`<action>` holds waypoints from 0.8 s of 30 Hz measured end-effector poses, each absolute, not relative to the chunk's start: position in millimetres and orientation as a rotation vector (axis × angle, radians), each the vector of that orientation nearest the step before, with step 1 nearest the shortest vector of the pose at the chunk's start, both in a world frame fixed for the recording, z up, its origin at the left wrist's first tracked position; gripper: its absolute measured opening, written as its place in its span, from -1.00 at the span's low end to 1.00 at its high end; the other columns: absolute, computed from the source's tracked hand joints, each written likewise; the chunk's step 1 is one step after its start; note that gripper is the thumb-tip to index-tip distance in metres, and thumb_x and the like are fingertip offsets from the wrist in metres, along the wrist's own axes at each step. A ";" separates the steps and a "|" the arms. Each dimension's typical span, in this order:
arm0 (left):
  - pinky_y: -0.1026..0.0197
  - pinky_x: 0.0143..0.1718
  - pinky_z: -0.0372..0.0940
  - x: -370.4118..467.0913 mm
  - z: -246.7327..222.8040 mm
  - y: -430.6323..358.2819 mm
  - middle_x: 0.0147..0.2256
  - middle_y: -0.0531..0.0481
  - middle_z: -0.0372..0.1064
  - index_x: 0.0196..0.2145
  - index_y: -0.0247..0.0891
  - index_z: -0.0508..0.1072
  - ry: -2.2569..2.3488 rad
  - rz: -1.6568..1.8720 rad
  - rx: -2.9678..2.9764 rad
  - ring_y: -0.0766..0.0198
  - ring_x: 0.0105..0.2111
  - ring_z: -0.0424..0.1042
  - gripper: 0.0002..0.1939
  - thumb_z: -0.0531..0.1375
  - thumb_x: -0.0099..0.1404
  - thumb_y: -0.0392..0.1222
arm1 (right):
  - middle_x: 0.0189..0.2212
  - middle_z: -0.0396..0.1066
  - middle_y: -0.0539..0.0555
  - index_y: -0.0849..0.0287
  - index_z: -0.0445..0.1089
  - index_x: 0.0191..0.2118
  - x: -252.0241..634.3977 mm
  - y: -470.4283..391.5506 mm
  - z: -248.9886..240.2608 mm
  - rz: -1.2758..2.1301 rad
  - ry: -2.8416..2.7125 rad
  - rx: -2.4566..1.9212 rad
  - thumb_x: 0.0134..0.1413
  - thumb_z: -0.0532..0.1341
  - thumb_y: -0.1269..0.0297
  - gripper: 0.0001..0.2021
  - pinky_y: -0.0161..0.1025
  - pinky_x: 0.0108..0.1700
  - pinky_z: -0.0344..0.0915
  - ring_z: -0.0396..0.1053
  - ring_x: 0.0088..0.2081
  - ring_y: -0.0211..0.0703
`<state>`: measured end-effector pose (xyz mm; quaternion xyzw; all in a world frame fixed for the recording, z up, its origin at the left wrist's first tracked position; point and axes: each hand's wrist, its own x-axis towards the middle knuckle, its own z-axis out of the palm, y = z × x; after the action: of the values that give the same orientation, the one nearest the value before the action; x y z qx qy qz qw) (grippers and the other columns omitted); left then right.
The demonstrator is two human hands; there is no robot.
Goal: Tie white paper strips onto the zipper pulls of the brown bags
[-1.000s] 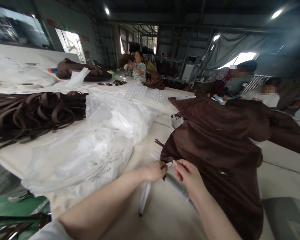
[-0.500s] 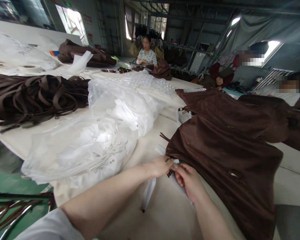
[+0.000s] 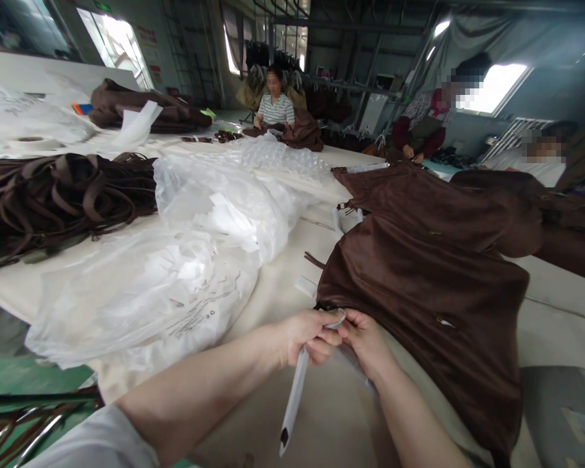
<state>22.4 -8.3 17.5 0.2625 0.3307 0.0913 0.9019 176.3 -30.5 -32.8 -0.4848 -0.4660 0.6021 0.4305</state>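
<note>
My L hand (image 3: pixel 312 338) has the white strip (image 3: pixel 294 400) gripped in curled fingers; my R hand (image 3: pixel 368 341) pinches it approx. where it loops, just R of L. Strip's long axis: free end comes back twd me, slightly L of grip. The brown piece (image 3: pixel 419 279) lies beyond & R of both, bulk nearer R.

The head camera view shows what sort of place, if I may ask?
Probably a workshop handling leather-like goods: a heap of brown straps and clear plastic wrapping lie on the work table, with large brown pieces spread out to the right.
</note>
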 end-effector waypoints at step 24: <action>0.11 -0.41 0.36 40.9 19.1 -34.2 -0.35 -0.16 0.40 -0.27 -0.37 0.37 1.262 -0.066 2.801 0.06 -0.33 0.46 -0.80 -0.02 0.25 -0.44 | -0.75 0.33 0.08 0.23 0.34 -0.63 184.4 -39.1 11.9 1.559 -1.121 -1.727 0.00 -0.15 -0.39 -0.26 -0.41 -0.77 -0.05 0.19 -0.78 -0.35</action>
<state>40.9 -34.2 19.1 0.9110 0.4105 -0.0214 0.0343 184.4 -39.1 11.9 -0.6428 -0.4172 0.5803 0.2758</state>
